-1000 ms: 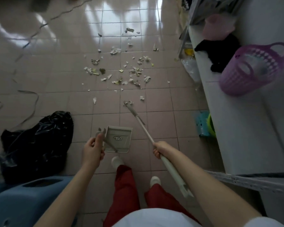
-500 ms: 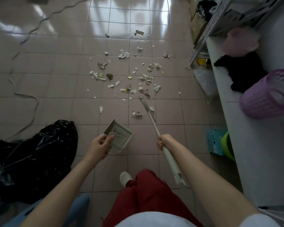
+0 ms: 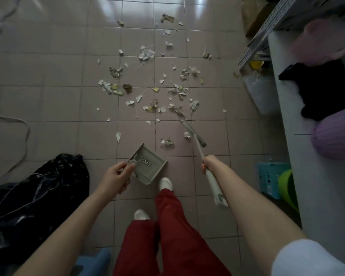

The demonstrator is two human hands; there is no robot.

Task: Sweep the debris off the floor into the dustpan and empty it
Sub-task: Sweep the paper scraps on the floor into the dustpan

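Only one view, from the head, looking down. Inside the dustpan [image 3: 147,166] sits a white printed mark, too blurred to read; the blue box [image 3: 271,179] by the counter also bears small print that cannot be made out.

The dustpan is a beige plastic tray, tilted, its open edge toward the scattered debris [image 3: 157,90], its inside bare. The debris is torn paper scraps and yellowish bits spread over the pink floor tiles [image 3: 58,100], with one clump [image 3: 167,142] lying just beyond the dustpan's open edge.

The left hand [image 3: 116,179] has its fingers wrapped tight around the dustpan's handle at the near left corner, thumb on top. The right hand [image 3: 209,164] is clenched around the pale shaft of the broom [image 3: 197,145], whose thin head lies at the near edge of the debris; the handle's end sticks out behind the fist along the forearm.

A black rubbish bag [image 3: 38,194] slumps on the floor left of the left arm.
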